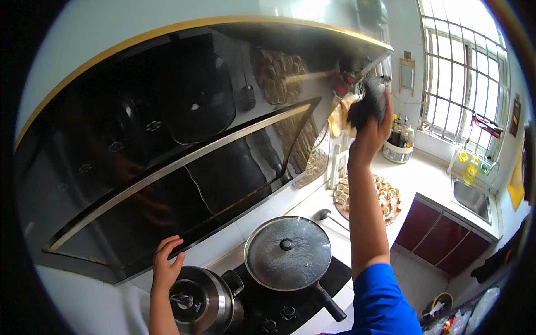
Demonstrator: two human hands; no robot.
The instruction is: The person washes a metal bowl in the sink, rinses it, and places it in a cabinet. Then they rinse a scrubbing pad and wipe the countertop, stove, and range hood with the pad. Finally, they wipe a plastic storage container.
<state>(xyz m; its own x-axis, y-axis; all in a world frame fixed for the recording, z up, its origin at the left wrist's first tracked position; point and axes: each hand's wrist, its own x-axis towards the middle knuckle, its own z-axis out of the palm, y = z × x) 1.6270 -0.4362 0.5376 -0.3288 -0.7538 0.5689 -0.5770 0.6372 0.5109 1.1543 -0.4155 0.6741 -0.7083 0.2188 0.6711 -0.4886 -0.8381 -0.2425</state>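
Note:
My right hand point(379, 125) is raised near the right end of the black range hood point(104, 117), gripping a dark, cloth-like item point(370, 102) that is blurred. Low on the left, my left hand point(167, 261) is empty with its fingers apart. It hovers by the hood's lower edge, over the far side of a lidded steel pot point(213, 295); contact cannot be told. On the black stovetop point(259, 299), a frying pan point(278, 288) sits under a fogged glass lid point(268, 251), its handle point(331, 303) pointing toward me.
Right of the stove lie a ladle point(323, 215) and a round tray point(338, 210) of dumplings point(389, 197), partly behind my right arm. Farther back stand a bottle caddy point(397, 155) and a sink point(471, 197) with a yellow soap bottle point(471, 171). Red cabinets point(435, 234) are below.

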